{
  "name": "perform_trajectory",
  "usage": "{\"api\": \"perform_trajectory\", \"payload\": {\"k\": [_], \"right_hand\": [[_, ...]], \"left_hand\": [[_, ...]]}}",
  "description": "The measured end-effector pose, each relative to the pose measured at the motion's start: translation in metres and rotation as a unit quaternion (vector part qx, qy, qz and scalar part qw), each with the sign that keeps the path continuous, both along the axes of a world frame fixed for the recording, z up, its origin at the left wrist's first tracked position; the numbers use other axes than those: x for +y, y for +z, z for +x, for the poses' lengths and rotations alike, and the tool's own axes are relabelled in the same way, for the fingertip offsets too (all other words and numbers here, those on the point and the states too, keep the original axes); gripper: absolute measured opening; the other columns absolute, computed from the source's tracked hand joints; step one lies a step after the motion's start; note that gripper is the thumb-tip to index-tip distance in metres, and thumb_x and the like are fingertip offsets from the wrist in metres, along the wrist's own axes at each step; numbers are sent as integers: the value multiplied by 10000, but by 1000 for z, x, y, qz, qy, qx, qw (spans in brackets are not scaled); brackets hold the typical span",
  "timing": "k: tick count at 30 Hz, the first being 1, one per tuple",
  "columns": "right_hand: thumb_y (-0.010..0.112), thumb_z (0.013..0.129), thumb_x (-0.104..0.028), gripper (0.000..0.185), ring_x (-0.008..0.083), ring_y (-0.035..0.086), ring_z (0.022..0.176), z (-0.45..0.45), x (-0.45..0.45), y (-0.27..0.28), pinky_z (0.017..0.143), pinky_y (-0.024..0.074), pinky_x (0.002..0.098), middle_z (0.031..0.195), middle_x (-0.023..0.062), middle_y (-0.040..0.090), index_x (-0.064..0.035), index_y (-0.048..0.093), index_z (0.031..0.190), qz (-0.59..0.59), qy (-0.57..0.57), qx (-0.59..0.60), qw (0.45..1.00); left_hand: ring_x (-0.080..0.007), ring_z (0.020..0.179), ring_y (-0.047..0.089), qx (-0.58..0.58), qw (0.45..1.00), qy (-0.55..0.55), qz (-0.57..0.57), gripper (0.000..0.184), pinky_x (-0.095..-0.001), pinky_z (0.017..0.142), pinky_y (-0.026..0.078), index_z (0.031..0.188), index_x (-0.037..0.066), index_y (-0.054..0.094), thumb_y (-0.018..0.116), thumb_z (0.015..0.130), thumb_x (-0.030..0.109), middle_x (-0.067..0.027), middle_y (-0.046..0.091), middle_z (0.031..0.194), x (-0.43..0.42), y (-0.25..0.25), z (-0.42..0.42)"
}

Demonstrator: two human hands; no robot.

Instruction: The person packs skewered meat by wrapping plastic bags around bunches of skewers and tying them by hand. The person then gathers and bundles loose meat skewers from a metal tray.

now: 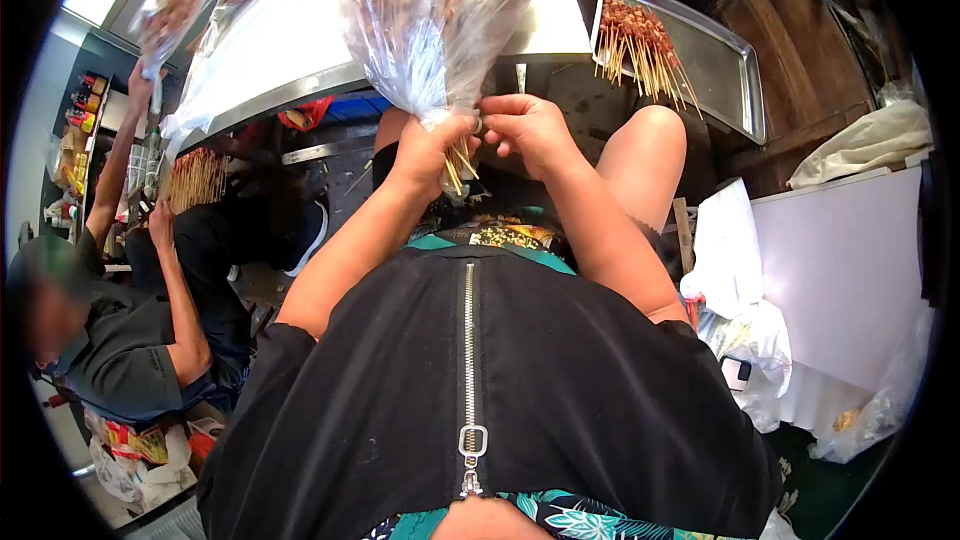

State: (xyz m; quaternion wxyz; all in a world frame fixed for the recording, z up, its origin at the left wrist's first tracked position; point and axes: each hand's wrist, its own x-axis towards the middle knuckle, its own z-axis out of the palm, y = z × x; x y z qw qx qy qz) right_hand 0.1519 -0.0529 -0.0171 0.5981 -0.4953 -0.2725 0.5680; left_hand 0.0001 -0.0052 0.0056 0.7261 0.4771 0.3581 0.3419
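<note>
A clear plastic bag [425, 25] full of meat skewers stands over the front edge of the white table. My left hand [432, 152] is wrapped around its gathered neck, and the bare wooden stick ends [458, 168] poke out below the fist. On the other side of the neck, my right hand [530, 132] has its thumb and forefinger pinched together, touching or almost touching the bag. Whatever thin thing those fingertips may hold is too small to name.
Loose meat skewers [640, 40] lie in a metal tray [735, 90] at the right. The white table [285, 45] runs ahead. At the left a seated co-worker [125, 340] holds up another bagged bundle [172, 18]. White plastic bags [730, 250] hang at my right.
</note>
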Motion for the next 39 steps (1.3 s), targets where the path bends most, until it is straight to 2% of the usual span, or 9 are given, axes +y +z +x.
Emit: {"api": "perform_trajectory", "payload": {"k": [3,7,11,16,20,23,33,38,39], "right_hand": [[603,845,-36,210,113,584,608,1,0,-9,513,492,222,815,96,649,71,608,1025,-61,82,14,995],[629,856,-101,181,97,580,632,-3,-2,-17,579,487,216,807,65,661,43,650,963,-27,101,83,991],[637,859,-116,204,90,571,627,-3,-3,-17,590,489,217,794,57,650,42,636,989,-3,118,64,991],[670,842,-164,232,74,552,593,-10,-4,-14,534,447,194,771,53,661,37,654,955,5,53,57,997],[673,831,-157,213,61,511,545,-5,1,-13,476,396,186,729,50,643,37,650,918,-3,76,40,996],[634,831,-126,143,64,452,497,-4,1,-4,436,339,191,651,43,584,14,618,814,-31,106,93,990],[575,866,-168,170,107,499,571,-20,-9,-11,476,409,234,735,65,582,1,578,883,-8,88,75,993],[598,859,-159,163,108,480,532,-12,-15,3,482,444,263,679,13,506,-20,558,935,34,59,102,992],[594,863,-162,151,104,486,527,-12,-16,14,490,445,253,673,6,505,-28,560,925,41,86,35,995]], "left_hand": [[-129,611,613,-2,1000,-8,-1,261,-231,554,521,985,5,569,646,758,109,-57,628,812,2,-3,-1],[-129,605,611,-8,1000,-22,6,256,-236,547,521,979,2,566,645,762,113,-62,627,803,6,-7,-3],[-131,614,611,-8,1000,-26,-10,240,-240,554,519,966,2,567,642,768,116,-64,625,790,5,-6,-3],[-135,642,615,-10,1000,-28,-6,244,-242,559,515,973,1,567,634,779,133,-63,624,792,5,-4,-5],[-131,668,615,18,999,-50,-6,285,-245,564,511,999,0,563,637,789,178,-61,623,803,6,0,-8],[-125,658,598,27,998,-50,-14,279,-243,567,505,1006,17,552,636,792,174,-52,609,813,5,4,-9],[-126,658,583,11,998,-64,-14,268,-260,563,494,1015,33,546,639,801,165,-35,593,807,10,-2,-11],[-118,671,579,4,995,-93,-19,245,-260,567,484,974,46,577,654,818,218,-31,607,799,11,3,-13],[-114,672,577,-9,992,-124,-23,236,-259,567,479,956,53,589,656,825,236,-29,610,796,11,3,-13]]}}
